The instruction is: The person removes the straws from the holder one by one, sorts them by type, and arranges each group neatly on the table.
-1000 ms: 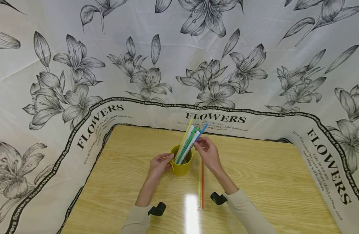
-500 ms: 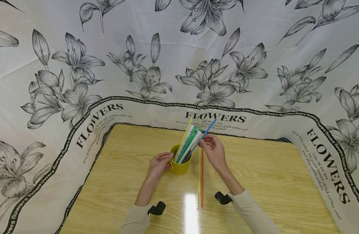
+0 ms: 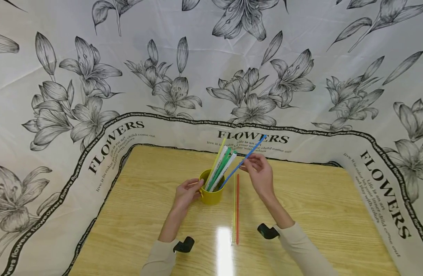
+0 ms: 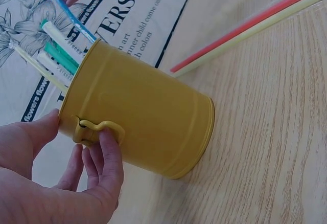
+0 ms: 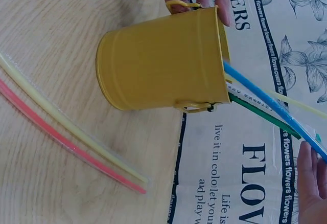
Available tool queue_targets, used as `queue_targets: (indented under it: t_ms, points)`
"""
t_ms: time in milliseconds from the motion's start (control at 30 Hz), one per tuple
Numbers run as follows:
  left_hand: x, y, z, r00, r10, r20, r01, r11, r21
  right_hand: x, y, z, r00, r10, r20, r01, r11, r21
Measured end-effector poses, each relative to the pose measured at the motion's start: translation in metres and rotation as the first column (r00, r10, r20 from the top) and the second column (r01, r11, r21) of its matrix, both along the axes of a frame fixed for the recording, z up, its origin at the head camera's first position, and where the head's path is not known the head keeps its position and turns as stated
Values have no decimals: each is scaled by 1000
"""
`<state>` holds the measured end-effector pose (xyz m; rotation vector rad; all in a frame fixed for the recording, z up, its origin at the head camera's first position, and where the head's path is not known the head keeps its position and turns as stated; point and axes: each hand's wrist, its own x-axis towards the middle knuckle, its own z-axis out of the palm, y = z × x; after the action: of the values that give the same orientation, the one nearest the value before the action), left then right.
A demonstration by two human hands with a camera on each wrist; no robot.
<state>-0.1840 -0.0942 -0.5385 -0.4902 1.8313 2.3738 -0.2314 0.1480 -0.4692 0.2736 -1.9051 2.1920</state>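
Note:
A small yellow metal bucket [image 3: 211, 197] stands upright on the table. My left hand [image 3: 184, 195] holds it from the left, thumb at the rim and fingers at the small side handle [image 4: 99, 132]. My right hand [image 3: 261, 176] pinches a blue straw [image 3: 255, 147] partway up. The straw's lower end is inside the bucket, and it leans right over the rim. Several white and green sticks [image 3: 220, 168], some printed with lettering, stand in the bucket beside a pale yellow straw [image 3: 217, 159]. Their lower ends are hidden by the bucket wall.
A red straw [image 3: 237, 209] and a pale yellow straw [image 4: 255, 32] in clear wrapping lie side by side on the wooden table [image 3: 301, 214], right of the bucket. Behind the table hangs a white cloth [image 3: 170, 134] printed with flowers and lettering.
My right hand has moved to the right with the blue straw, which now leans farther away from the other sticks. The left hand and bucket have stayed nearly in place.

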Motion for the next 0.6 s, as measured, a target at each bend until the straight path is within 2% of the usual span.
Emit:
queue_targets:
  t_ms: [333, 600]
  points:
    - [-1, 0, 1, 1000, 5, 13, -5, 1000, -3, -6, 13, 10, 993, -120, -1, 119, 983, -140]
    - [-1, 0, 1, 1000, 6, 21, -6, 1000, 10, -4, 22, 9, 987, -154, 51, 159, 982, -107]
